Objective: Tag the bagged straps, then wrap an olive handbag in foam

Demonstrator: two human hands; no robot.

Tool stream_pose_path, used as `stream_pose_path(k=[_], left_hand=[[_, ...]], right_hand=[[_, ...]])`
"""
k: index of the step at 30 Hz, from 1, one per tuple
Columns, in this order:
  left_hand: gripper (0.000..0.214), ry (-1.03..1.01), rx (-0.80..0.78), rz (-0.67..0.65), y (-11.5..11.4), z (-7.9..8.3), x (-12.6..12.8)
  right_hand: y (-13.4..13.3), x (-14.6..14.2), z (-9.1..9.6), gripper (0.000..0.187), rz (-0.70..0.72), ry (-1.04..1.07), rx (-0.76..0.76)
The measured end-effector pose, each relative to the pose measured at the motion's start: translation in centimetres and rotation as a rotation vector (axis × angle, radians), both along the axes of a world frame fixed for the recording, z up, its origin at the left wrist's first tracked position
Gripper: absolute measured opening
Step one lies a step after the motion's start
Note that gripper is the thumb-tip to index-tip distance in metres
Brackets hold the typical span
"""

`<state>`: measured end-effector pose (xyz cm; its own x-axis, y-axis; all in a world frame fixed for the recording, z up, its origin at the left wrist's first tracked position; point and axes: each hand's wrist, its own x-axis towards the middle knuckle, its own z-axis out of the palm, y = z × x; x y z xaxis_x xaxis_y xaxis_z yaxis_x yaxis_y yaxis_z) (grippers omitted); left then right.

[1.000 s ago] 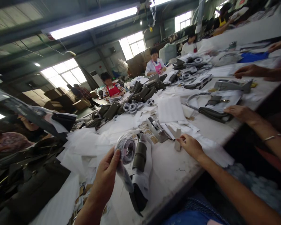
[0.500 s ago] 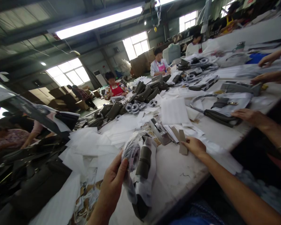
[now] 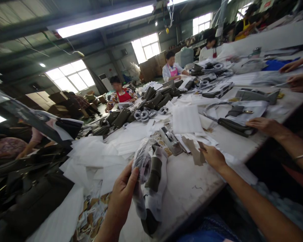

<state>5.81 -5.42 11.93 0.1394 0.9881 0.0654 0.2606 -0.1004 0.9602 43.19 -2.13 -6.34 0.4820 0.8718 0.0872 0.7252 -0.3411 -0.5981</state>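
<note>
The left hand [image 3: 123, 186] is gripping, and we are seeing its thumb and fingers clamping on the plastic-wrapped loop [image 3: 143, 161] of a dark green bag [image 3: 155, 172]. That bag is showing on the near side of the tape dispenser [image 3: 172, 144], a little to its left; whether its lower end is touching the table [image 3: 181, 183], we cannot tell. Over to the right hand [image 3: 214, 158]: thumb and fingertips are pinching together on a grey-brown card [image 3: 196, 153], which is slanting just to the right of the dispenser and blurring a little.

Moving outward, we are spotting foam sheets [image 3: 187, 119] lying beyond the dispenser and loose white sheets [image 3: 91, 151] spreading to its left, with white strings [image 3: 89, 215] tangling nearer us. Past the dispenser, grey rings [image 3: 142, 116] are sitting against a heap of bags [image 3: 158, 99]. To its right, a co-worker's hand [image 3: 264, 126] is resting by a wrapped bag [image 3: 232, 125]. Far beyond the dispenser, a red apron [image 3: 123, 96] and a pink apron [image 3: 173, 72] are showing on two people.
</note>
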Motion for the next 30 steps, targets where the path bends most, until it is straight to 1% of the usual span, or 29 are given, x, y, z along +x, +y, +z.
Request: stream_pose_path(k=[2, 3, 5, 7, 9, 11, 13, 15, 18, 21, 23, 25, 27, 30], left_hand=[[0.048, -0.047, -0.023, -0.006, 0.0, -0.3, 0.0], [0.047, -0.071, -0.033, -0.012, 0.1, -0.4, 0.0], [0.045, -0.098, -0.044, -0.021, 0.1, -0.6, 0.0], [0.044, -0.093, -0.035, -0.022, 0.1, -0.7, 0.0], [0.045, -0.076, -0.007, -0.028, 0.0, -0.6, 0.1], [0.044, -0.062, 0.021, -0.038, -0.1, -0.3, 0.3], [0.042, -0.063, 0.043, -0.039, -0.2, -0.1, 0.4], [0.041, -0.067, 0.054, -0.032, -0.3, 0.1, 0.4], [0.042, -0.047, 0.067, -0.041, -0.5, 0.1, 0.3], [0.043, -0.039, 0.086, -0.076, -0.6, -0.2, 0.3], [0.045, -0.048, 0.084, -0.101, -0.7, -0.4, 0.4], [0.046, -0.045, 0.081, -0.105, -0.7, -0.5, 0.5], [0.045, -0.016, 0.107, -0.099, -0.7, -0.5, 0.6], [0.039, 0.066, 0.217, -0.097, -0.8, -0.3, 0.3]], right_hand=[[-0.6, -1.0, 1.1, 0.044, 0.033, 0.089, 0.059], [-0.9, -1.9, 1.8, 0.044, 0.087, 0.196, 0.100], [-1.9, -4.3, 3.6, 0.042, 0.258, 0.492, 0.173], [-3.1, -7.2, 5.7, 0.046, 0.461, 0.744, 0.190], [-4.3, -10.0, 7.8, 0.048, 0.637, 0.821, 0.155], [-5.1, -12.1, 9.5, 0.044, 0.730, 0.800, 0.136], [-5.4, -13.4, 10.7, 0.034, 0.745, 0.718, 0.152], [-5.3, -13.9, 11.3, 0.026, 0.738, 0.621, 0.185], [-4.8, -14.4, 11.9, 0.026, 0.731, 0.522, 0.230], [-4.0, -15.4, 12.6, 0.027, 0.747, 0.507, 0.275], [-3.4, -16.5, 13.1, 0.028, 0.780, 0.586, 0.287], [-2.9, -17.7, 13.6, 0.032, 0.816, 0.738, 0.272], [-2.8, -18.5, 14.0, 0.038, 0.846, 0.933, 0.213], [-3.2, -18.9, 14.5, 0.040, 0.884, 1.193, 0.110]])
